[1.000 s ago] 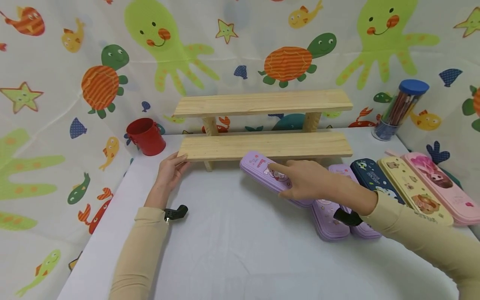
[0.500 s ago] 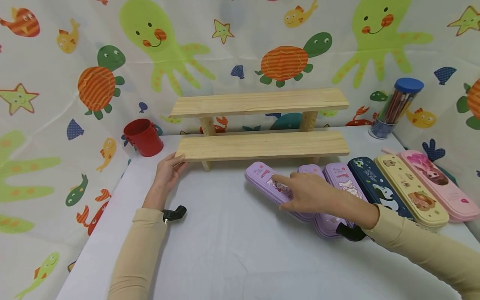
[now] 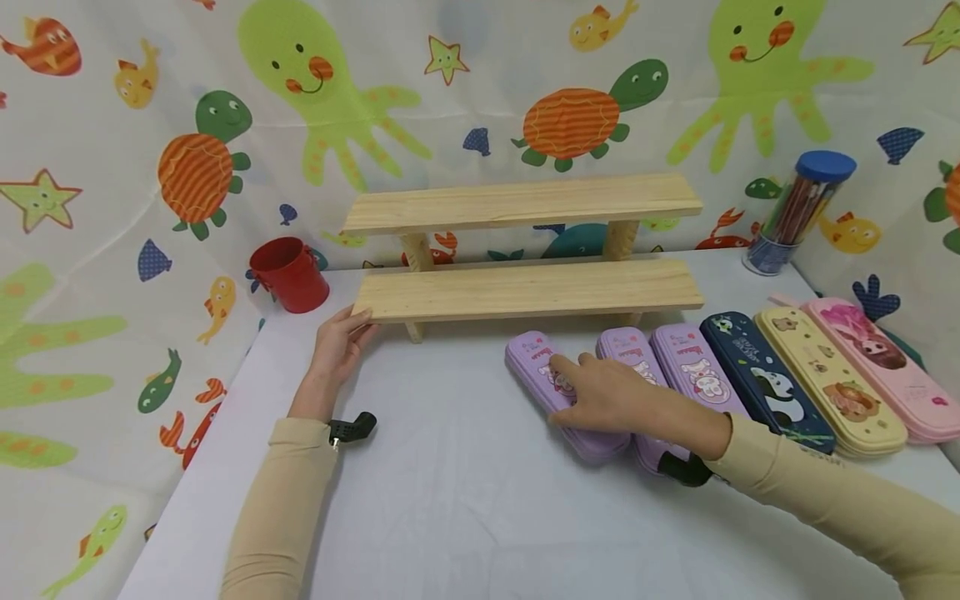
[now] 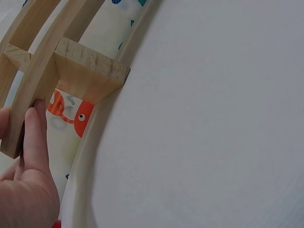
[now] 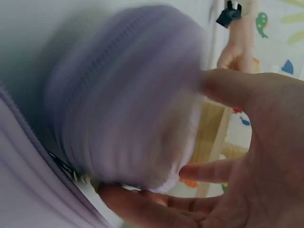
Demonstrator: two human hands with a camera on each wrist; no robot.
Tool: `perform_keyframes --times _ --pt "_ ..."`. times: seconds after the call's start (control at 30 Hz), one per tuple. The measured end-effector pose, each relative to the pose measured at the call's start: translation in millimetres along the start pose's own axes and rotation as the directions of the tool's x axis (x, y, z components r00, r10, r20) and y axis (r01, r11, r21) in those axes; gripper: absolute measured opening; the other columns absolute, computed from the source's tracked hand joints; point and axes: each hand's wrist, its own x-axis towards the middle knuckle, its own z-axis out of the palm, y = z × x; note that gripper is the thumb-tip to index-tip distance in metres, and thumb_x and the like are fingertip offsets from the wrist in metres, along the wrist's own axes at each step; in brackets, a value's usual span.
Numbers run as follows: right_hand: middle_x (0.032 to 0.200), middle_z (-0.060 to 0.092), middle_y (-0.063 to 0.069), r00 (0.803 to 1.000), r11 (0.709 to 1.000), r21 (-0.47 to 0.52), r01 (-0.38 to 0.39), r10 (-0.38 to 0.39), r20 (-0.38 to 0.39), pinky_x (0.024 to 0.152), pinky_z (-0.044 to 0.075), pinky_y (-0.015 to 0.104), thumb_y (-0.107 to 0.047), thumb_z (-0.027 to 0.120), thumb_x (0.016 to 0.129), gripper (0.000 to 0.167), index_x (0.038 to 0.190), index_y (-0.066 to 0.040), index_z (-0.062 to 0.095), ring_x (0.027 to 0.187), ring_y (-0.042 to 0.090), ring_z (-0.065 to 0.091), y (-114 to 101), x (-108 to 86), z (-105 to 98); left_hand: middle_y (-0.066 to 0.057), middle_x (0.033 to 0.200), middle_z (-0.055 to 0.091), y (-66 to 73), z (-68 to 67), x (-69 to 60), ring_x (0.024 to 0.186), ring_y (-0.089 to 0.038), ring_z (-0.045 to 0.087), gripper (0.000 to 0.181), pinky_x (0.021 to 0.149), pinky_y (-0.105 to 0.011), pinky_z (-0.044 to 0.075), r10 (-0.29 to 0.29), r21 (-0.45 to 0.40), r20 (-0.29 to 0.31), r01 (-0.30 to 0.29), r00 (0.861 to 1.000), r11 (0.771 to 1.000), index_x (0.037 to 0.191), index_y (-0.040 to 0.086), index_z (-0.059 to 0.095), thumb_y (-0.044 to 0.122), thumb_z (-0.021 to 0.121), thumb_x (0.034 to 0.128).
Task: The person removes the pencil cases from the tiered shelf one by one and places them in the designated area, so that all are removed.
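At the left end of a two-tier wooden shelf (image 3: 525, 289), my left hand (image 3: 335, 350) holds the lower board. The left wrist view shows the thumb and fingers (image 4: 35, 137) on opposite faces of that board. My right hand (image 3: 611, 396) grips a purple zippered pencil case (image 3: 542, 396) across its width, with the thumb on one side. This case lies slanted in front of the shelf, at the left of a row of cases. Blur softens the same case (image 5: 128, 95) in the right wrist view. Beside it are a second purple pencil case (image 3: 626, 343) and a third purple one (image 3: 701, 371).
Farther right lie a dark blue panda pencil case (image 3: 765, 375), a yellow one (image 3: 828, 367) and a pink one (image 3: 885, 358). A red bucket (image 3: 291, 275) stands left of the shelf. A clear jar with a blue lid (image 3: 798, 212) stands at the back right.
My right hand has brought the purple pencil case down from near the lower board, toward me and rightward, turning it closer in line with the row. My left hand stays on the shelf.
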Motion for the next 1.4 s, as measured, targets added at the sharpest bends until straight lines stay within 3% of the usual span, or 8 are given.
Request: perform_keyframes --times 0.17,0.3,0.53,0.63,0.87,0.97,1.1,1.4 --pt "0.134 0.053 0.027 1.000 0.999 0.041 -0.019 0.019 0.014 0.069 0.057 0.039 -0.052 0.075 0.080 0.091 0.153 -0.013 0.036 0.086 0.025 0.059 2.0 1.8 1.0 -0.002 0.123 0.057 0.6 1.6 -0.4 0.101 -0.005 0.069 0.069 0.094 -0.017 0.055 0.009 0.012 0.002 -0.009 1.000 1.000 0.156 0.007 0.028 0.013 0.063 0.0975" --pt "0.133 0.053 0.026 0.999 0.998 0.061 -0.020 0.019 0.029 0.066 0.055 0.036 -0.051 0.074 0.081 0.088 0.153 -0.015 0.036 0.084 0.023 0.058 4.2 3.1 1.4 -0.002 0.122 0.057 1.4 2.2 -0.1 0.099 -0.005 0.070 0.068 0.094 -0.017 0.055 0.008 0.017 -0.002 -0.008 1.000 1.000 0.156 0.007 0.028 0.013 0.063 0.0975" --pt "0.120 0.057 0.013 0.999 0.999 -0.021 0.037 -0.038 -0.009 0.056 0.047 0.033 -0.053 0.078 0.076 0.082 0.146 -0.024 0.047 0.077 0.019 0.056 3.8 8.9 -3.7 -0.002 0.120 0.059 2.3 1.4 -0.5 0.098 -0.004 0.070 0.068 0.094 -0.017 0.055 0.014 0.017 0.001 -0.014 1.000 1.000 0.156 0.006 0.028 0.012 0.062 0.0979" --pt "0.123 0.057 0.011 0.995 0.995 -0.051 0.087 -0.090 -0.045 0.056 0.048 0.032 -0.051 0.080 0.075 0.079 0.144 -0.024 0.052 0.082 0.020 0.058 3.8 14.1 -5.6 -0.002 0.115 0.061 1.7 2.1 0.3 0.096 -0.005 0.070 0.067 0.092 -0.017 0.057 0.022 0.009 0.000 -0.022 1.000 1.000 0.155 0.004 0.029 0.010 0.062 0.0974" --pt "0.134 0.056 0.010 0.959 0.962 -0.126 0.241 -0.256 -0.124 0.086 0.058 0.047 -0.041 0.081 0.076 0.064 0.133 -0.019 0.062 0.117 0.028 0.056 2.8 25.5 -7.3 -0.001 0.114 0.063 0.6 2.1 1.2 0.096 -0.005 0.070 0.067 0.090 -0.017 0.058 0.033 0.004 0.011 -0.033 0.999 0.999 0.155 0.004 0.029 0.010 0.062 0.0974" --pt "0.141 0.054 0.012 0.932 0.931 -0.162 0.328 -0.347 -0.106 0.104 0.050 0.056 -0.036 0.079 0.079 0.057 0.131 -0.018 0.064 0.130 0.034 0.051 0.8 29.2 -5.9 -0.001 0.113 0.064 -0.2 2.3 1.7 0.095 -0.005 0.070 0.066 0.089 -0.017 0.058 0.034 0.009 0.012 -0.034 0.999 0.999 0.155 0.004 0.030 0.010 0.061 0.0979" --pt "0.148 0.049 0.015 0.905 0.894 -0.195 0.403 -0.421 -0.059 0.114 0.039 0.064 -0.037 0.077 0.083 0.051 0.129 -0.017 0.066 0.139 0.038 0.044 -0.7 30.1 -1.9 -0.001 0.111 0.065 -1.3 2.7 2.3 0.095 -0.005 0.070 0.065 0.089 -0.016 0.058 0.027 0.015 0.004 -0.027 1.000 1.000 0.155 0.004 0.031 0.010 0.061 0.0979" --pt "0.136 0.053 0.015 0.915 0.910 -0.212 0.356 -0.385 -0.116 0.108 0.045 0.063 -0.040 0.079 0.081 0.053 0.125 -0.015 0.067 0.129 0.035 0.050 8.4 26.6 4.2 0.000 0.110 0.065 -2.4 0.2 1.2 0.094 -0.005 0.070 0.065 0.088 -0.016 0.058 0.023 0.006 -0.005 -0.022 1.000 1.000 0.155 0.004 0.030 0.010 0.061 0.0979"
